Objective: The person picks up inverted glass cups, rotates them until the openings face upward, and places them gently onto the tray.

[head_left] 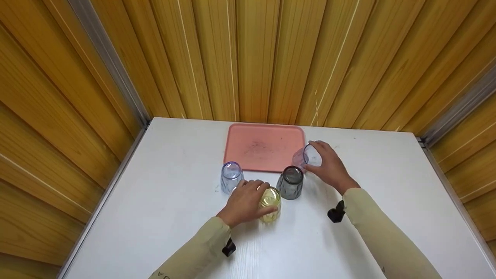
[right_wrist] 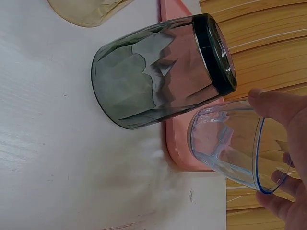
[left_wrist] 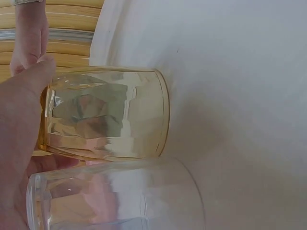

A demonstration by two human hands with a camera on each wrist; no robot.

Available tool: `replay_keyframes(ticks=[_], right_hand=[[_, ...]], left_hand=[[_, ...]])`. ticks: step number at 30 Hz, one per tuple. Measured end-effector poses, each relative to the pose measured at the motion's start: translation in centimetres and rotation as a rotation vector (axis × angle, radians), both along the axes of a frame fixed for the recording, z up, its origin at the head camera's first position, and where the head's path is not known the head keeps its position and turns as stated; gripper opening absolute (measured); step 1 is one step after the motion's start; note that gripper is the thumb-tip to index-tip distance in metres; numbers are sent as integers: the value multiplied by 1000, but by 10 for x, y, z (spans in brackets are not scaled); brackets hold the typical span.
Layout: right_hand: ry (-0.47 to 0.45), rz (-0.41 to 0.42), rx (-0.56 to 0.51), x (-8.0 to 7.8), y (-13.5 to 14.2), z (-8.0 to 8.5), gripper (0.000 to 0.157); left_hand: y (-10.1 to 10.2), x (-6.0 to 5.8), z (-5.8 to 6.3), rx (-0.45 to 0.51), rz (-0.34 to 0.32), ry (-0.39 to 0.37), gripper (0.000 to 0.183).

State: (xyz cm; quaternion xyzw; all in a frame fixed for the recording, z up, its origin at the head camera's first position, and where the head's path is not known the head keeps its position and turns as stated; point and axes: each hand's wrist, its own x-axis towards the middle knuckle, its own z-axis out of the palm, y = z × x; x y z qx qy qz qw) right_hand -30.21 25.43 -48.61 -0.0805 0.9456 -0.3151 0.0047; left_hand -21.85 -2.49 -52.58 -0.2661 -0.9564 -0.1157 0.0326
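Note:
My left hand (head_left: 246, 203) grips a yellow glass (head_left: 270, 205) standing upside down on the white table, thumb on one side of its base and fingers on the other. Right beside it in the left wrist view stands a clear glass (left_wrist: 120, 199), also base up and mostly hidden by the hand in the head view. My right hand (head_left: 329, 164) holds a clear, blue-rimmed glass (right_wrist: 230, 143) near its rim. That glass leans mouth toward the palm, its base over the right edge of the pink tray (head_left: 263, 147). Between the hands, a dark grey glass (head_left: 291, 183) stands upside down.
A bluish glass (head_left: 231, 178) stands upside down near the tray's front left corner, just beyond the left hand. The tray lies toward the table's back edge. Wood-patterned walls (head_left: 255, 58) enclose the white table (head_left: 182, 162) at the back and sides.

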Motion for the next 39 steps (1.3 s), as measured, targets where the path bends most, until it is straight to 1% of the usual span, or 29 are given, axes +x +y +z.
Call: replay_keyframes(ticks=[5,7,12,24,29,31,36,39], right_hand=[[3,6,20,-2,-2,-1,80],[7,4,24,-3,-3,-2,80],[10,17,24,-6,-6,-4,80],[-50,11,2,-14,-14,-6,82],[-47,18,3,-16,-16,-9,81],[-31,28,8,-17,-16,-10,81],[-28,38,20,-19,-15,-11,81],[-38,35,22,-21,-16,-11,83]], left_hand=[[1,0,-5,-10,12,48,72],[2,0,-7,-16,16,56,72],[3,-1,-7,-21,19,49,74],[4,-1,-7,-42,25,48,75],[4,0,-7,-51,32,33,76],[4,0,-8,-60,30,42,77],[4,-2,-11,-85,20,58,78],[4,-2,-10,-96,22,51,79]])
